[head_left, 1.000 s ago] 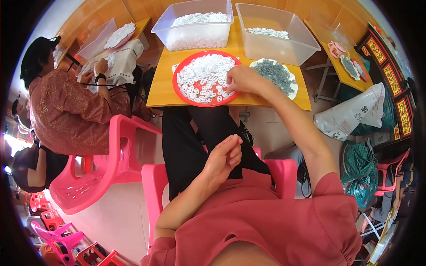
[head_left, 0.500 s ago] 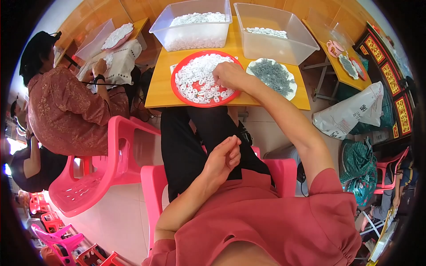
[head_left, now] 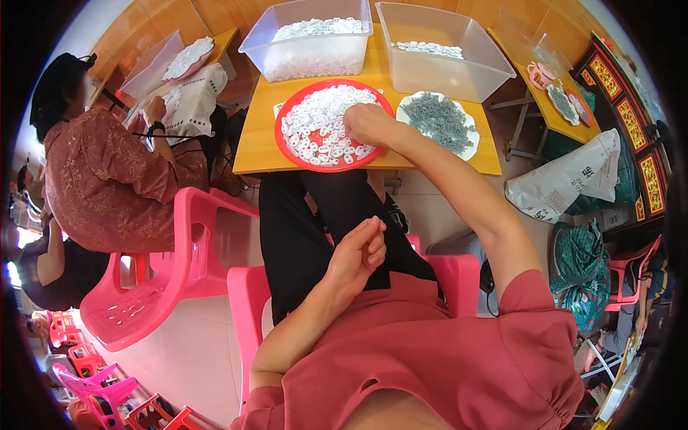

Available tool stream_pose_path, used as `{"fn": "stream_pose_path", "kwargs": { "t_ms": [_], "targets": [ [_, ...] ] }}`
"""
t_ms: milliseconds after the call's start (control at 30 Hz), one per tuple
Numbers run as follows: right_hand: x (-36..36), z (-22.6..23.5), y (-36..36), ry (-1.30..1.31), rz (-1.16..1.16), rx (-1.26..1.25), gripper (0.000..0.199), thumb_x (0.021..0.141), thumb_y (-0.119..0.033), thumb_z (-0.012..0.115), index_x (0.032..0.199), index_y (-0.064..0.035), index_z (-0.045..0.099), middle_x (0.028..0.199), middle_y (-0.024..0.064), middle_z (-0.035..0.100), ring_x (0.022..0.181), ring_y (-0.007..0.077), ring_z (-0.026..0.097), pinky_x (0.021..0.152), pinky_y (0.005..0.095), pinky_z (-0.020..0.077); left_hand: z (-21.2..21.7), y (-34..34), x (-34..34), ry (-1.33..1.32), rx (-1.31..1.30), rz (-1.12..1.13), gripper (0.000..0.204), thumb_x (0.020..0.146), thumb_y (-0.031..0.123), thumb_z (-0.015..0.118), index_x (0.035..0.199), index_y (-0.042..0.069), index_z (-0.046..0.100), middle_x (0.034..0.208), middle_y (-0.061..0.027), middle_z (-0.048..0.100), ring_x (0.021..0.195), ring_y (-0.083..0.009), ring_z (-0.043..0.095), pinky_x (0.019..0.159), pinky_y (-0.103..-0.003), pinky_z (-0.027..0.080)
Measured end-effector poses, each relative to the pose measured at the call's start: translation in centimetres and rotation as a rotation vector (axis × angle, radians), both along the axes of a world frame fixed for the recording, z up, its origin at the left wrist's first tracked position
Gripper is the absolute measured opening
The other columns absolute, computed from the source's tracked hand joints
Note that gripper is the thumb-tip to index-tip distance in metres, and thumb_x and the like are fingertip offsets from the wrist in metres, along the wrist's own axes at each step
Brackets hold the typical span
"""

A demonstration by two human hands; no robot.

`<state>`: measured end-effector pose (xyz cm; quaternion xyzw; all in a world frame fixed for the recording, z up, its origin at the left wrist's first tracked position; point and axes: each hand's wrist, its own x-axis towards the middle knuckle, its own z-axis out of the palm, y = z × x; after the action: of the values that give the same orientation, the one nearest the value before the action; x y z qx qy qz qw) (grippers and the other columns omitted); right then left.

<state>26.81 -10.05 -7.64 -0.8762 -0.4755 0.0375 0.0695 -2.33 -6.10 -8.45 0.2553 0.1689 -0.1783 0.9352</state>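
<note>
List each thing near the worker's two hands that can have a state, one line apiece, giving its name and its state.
right hand: in the red tray, on the white rings
left hand: loosely curled over the lap
red tray: heaped with white rings
white plate: covered with grey pieces
clear bins: open, partly filled

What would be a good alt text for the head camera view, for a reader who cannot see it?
A seated person's right hand rests in a red plate of small white rings on a yellow table, while the left hand is loosely curled over the lap. Beside the plate are a white plate of grey parts and two clear bins; another person sits to the left.
</note>
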Motion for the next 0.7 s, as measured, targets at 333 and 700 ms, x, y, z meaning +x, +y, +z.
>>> {"fn": "stream_pose_path", "kwargs": {
  "t_ms": [333,700],
  "targets": [
    [-0.2,-4.2,-0.1,-0.239,-0.017,0.137,0.015,0.092,-0.012,0.063,0.087,0.0016,0.069,0.099,0.0195,0.067,0.096,0.0388,0.070,0.084,0.0493,0.0556,0.8,1.5,0.9,-0.023,0.088,0.106,0.024,0.111,0.031,0.053,0.102,0.010,0.060,0.065,0.0054,0.037,0.055,-0.0081,0.034,0.053,-0.025,0.030],
    [0.9,-1.1,-1.4,0.087,-0.075,0.245,0.013,0.087,-0.012,0.066,0.088,-0.0031,0.075,0.095,0.0203,0.073,0.097,0.0393,0.071,0.083,0.0508,0.0552,0.3,3.0,1.7,-0.043,0.178,0.209,0.023,0.111,0.031,0.053,0.102,0.011,0.061,0.065,0.0051,0.039,0.054,-0.0078,0.037,0.054,-0.024,0.031]
  ]
}}
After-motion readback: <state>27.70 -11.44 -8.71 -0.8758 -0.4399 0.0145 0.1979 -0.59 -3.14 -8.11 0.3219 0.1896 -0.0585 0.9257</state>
